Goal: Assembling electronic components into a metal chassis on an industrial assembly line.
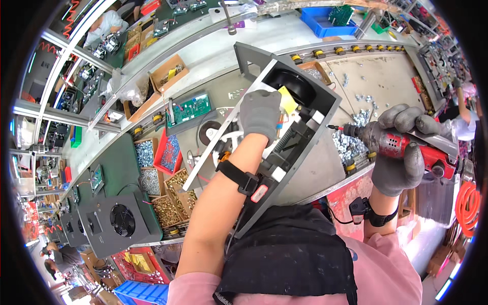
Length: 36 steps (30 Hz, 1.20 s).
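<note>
My left hand (260,114), in a grey glove, reaches into a dark grey metal housing (300,157) that lies open and slanted across the bench. Its fingers curl downward beside a yellow tag (287,100); what they grip is hidden behind the back of the hand. Inside the housing show a round black fan (292,84), white brackets and wiring. Off to the right, my gloved right hand (399,165) is wrapped round a red and grey power screwdriver (391,142). The driver's bit points left toward the housing's right side, apart from it.
Loose silver screws and nuts (348,145) are heaped right of the housing. A green circuit board (190,109), a red bin (168,152) and boxes of brass fasteners (165,211) stand left. A fan panel (119,223) lies lower left; a blue tray (325,23) is at the back.
</note>
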Motion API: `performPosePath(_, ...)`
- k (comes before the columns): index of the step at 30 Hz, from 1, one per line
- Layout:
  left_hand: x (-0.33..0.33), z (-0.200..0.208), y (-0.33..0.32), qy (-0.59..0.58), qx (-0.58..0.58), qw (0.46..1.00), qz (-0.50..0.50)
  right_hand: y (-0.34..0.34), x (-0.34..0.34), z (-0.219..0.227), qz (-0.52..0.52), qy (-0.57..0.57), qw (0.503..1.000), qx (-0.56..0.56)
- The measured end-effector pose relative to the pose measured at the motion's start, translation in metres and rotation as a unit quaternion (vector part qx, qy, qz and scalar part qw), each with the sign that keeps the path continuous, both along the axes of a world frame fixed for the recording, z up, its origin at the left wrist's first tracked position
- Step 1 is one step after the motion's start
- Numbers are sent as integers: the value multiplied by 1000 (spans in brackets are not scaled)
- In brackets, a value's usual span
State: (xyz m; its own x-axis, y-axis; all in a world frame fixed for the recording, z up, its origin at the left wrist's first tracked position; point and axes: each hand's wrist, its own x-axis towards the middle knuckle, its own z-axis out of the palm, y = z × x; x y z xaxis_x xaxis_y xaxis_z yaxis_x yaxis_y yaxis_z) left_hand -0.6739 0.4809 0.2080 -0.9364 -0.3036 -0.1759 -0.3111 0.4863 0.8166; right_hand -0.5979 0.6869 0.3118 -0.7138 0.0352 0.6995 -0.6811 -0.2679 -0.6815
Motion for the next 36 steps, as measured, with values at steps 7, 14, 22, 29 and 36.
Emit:
performPosePath(7, -21, -14, 20, -97, -324, 939, -67, 19, -93, -27, 61, -14, 998, -11)
performPosePath(14, -23, -11, 17, -80, -397, 907, -112, -6, -146, -43, 182, -102, 977, -39)
performPosePath(22, -25, -7, 19, -172, -356, 900, -184, -40, -189, -52, 223, -161, 959, 63)
performPosePath(29, -25, -20, 16, -90, -406, 898, -147, -72, -201, -66, 295, -167, 940, 51)
performPosePath(36, -25, -26, 16, -65, -409, 902, -122, -96, -193, -77, 224, -154, 954, 122)
